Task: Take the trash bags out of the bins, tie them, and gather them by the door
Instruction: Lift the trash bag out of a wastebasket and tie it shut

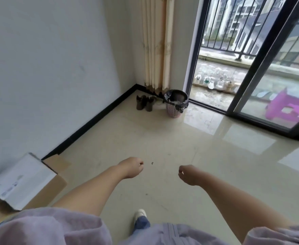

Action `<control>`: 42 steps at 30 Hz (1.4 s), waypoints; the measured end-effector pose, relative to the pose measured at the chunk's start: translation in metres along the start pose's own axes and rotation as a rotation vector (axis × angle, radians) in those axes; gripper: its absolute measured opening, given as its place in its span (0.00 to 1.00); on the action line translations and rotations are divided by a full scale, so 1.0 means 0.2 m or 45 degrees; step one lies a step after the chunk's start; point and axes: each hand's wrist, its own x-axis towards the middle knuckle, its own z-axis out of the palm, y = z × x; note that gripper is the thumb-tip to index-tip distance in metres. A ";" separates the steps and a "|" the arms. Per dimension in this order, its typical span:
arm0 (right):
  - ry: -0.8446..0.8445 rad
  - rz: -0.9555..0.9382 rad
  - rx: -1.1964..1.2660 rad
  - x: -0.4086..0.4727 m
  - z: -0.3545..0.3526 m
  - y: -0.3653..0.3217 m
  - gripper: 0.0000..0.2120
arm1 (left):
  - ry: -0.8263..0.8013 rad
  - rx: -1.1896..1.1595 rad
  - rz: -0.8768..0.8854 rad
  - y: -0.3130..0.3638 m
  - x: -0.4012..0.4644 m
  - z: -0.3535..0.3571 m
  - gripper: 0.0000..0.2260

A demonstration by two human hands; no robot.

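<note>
A small pink basket bin [173, 110] stands on the floor in the far corner, beside the sliding glass door [261, 71]. A black trash bag [177, 101] lines it, its edge folded over the rim. My left hand [132, 167] and my right hand [189, 175] hang in front of me over the bare tiles, well short of the bin. Both hands have the fingers curled in and hold nothing.
A pair of dark shoes [144, 102] sits left of the bin under a cream curtain [156, 45]. A cardboard box [24, 181] lies against the left wall. Beyond the glass is a balcony with a pink stool [286, 107] and several jars. Glossy tile floor lies between me and the bin.
</note>
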 end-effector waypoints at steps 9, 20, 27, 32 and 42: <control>0.079 0.098 0.165 0.77 -0.64 0.04 0.16 | -0.023 0.108 0.084 -0.06 0.95 -0.77 0.14; 0.031 0.165 0.193 1.71 -1.37 0.64 0.17 | -0.070 -0.055 0.112 0.24 2.12 -1.24 0.13; -0.004 0.218 0.298 2.14 -1.69 0.85 0.17 | -0.149 -0.051 0.134 0.34 2.67 -1.47 0.14; 0.006 0.333 0.464 2.54 -1.77 0.99 0.17 | -0.213 -0.052 0.186 0.32 3.15 -1.58 0.14; -0.088 0.479 0.867 3.57 -1.75 1.06 0.15 | -0.373 -0.040 0.207 0.13 4.21 -1.54 0.12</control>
